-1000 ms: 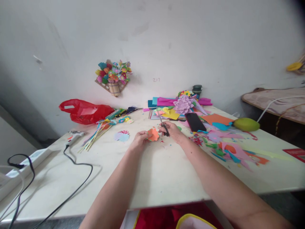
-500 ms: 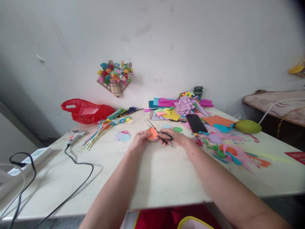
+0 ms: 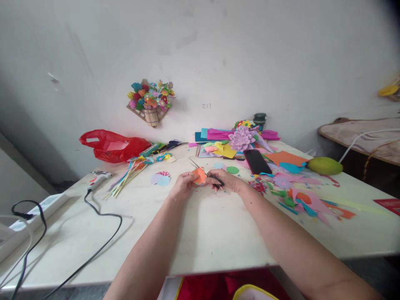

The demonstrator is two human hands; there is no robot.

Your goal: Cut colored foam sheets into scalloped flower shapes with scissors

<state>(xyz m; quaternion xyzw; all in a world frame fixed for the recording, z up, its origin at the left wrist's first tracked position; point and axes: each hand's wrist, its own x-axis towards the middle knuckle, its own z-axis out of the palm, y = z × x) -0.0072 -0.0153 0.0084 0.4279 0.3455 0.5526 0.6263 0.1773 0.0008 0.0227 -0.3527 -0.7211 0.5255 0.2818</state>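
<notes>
My left hand (image 3: 183,185) pinches an orange paper flower (image 3: 199,175) just above the white table (image 3: 206,229). My right hand (image 3: 227,180) grips black-handled scissors (image 3: 208,175), whose thin blades point up and left past the flower. Both hands meet at the middle of the table, fingers curled. A pale blue and pink cut flower (image 3: 160,178) lies a little to the left of my left hand.
Coloured paper scraps (image 3: 300,199), a black phone (image 3: 256,161), a purple paper flower (image 3: 241,138), a green fruit (image 3: 325,166) lie right. Left: sticks (image 3: 126,177), red plastic bag (image 3: 114,146), glue gun (image 3: 98,179) with black cable (image 3: 103,233). A flower bouquet (image 3: 150,101) hangs on the wall.
My right hand turned the scissors from pointing up and away to lying low, blades toward the left across the flower. The left hand kept hold of the orange flower.
</notes>
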